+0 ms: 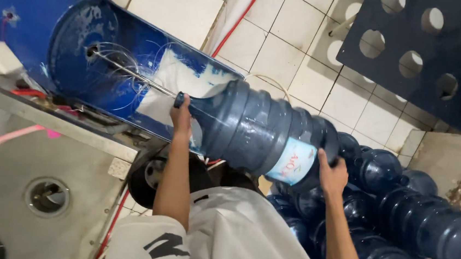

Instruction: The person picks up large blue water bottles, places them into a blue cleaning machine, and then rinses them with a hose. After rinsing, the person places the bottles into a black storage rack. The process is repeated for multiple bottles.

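Note:
I hold a large dark blue water jug (258, 130) on its side, neck pointing up-left. My left hand (181, 117) grips the jug at its neck, just behind the dark mouth ring. My right hand (333, 175) is pressed against the jug's base, beside its pale label. The mouth sits at the end of a thin metal rod (127, 73) with splayed bristles, which sticks out of a blue washing tub (69, 32) streaked with white foam. My white sleeves fill the bottom of the view.
Several more dark blue jugs (407, 214) lie piled at lower right. A dark panel with round holes (415, 38) leans at upper right. A grey metal surface with a drain (47, 196) is at left, with a pink hose (1, 143) and a red hose (238, 19) nearby.

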